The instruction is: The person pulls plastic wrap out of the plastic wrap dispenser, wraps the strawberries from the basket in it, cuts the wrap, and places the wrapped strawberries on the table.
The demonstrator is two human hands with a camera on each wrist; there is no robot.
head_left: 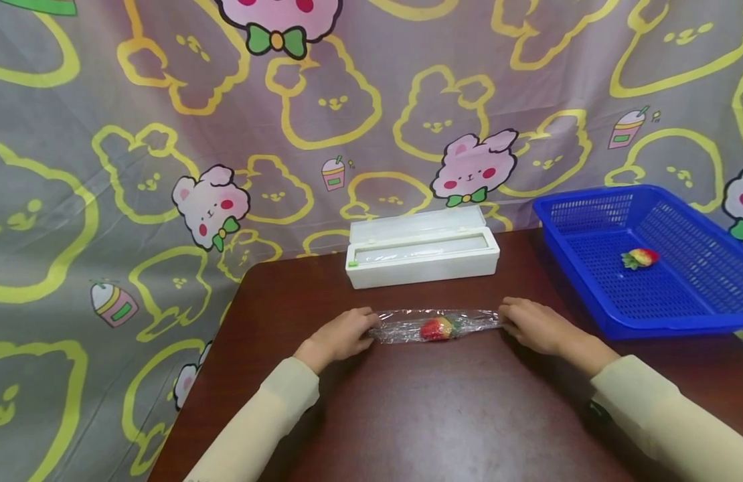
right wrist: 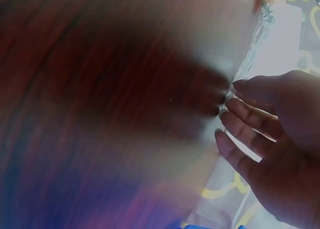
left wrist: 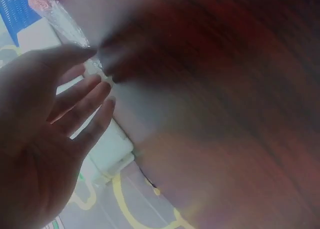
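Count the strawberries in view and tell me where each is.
2. One strawberry lies in clear film between the left hand and right hand; the other strawberry lies in the blue basket. I see no sign of hidden ones.

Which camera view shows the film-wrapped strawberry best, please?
The head view: the wrapped strawberry shows whole through clear film, its colours distinct. Both wrist views show only a blurred reddish patch of it near the top edge.

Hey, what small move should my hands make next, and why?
Probably twist the ends of the clear, crinkled plastic film: your left hand and right hand pinch opposite ends, with the red, green-leaved strawberry in it between them.
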